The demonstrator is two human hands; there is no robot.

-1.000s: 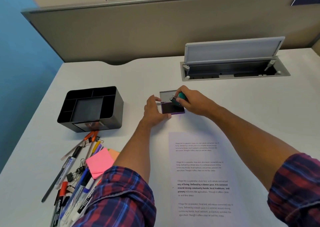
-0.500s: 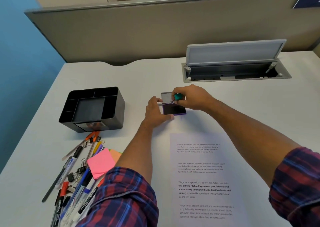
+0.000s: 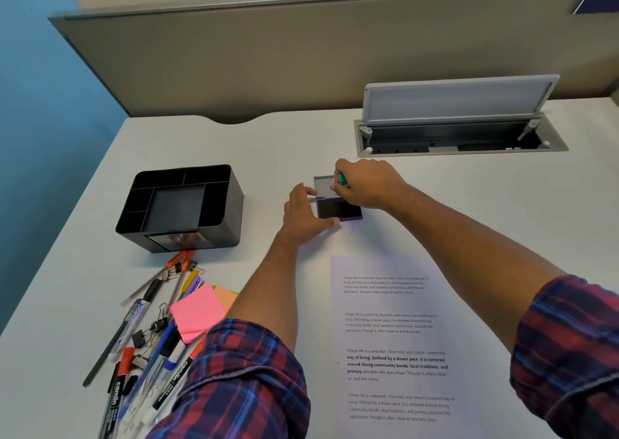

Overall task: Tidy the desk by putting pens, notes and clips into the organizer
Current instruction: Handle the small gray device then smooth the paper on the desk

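Purple ink pad, lid raised, lies on the white desk between the two hands, as it did a second ago. Left hand: fingers curled round the pad's near-left corner, holding it steady; grip unchanged. Right hand: fingers pinch a small green-handled stamp, now held higher over the pad's far edge than in the earlier frame.

Black organizer, well to the left of the left hand: several compartments, nothing visible in any of them; position unchanged.

Pens and markers, binder clips and pink sticky notes: a loose heap on the desk beside the left forearm, nearer than the organizer, untouched.

Printed sheet: flat between the forearms, just nearer than the pad.

Cable tray, flap up: beyond the right hand.
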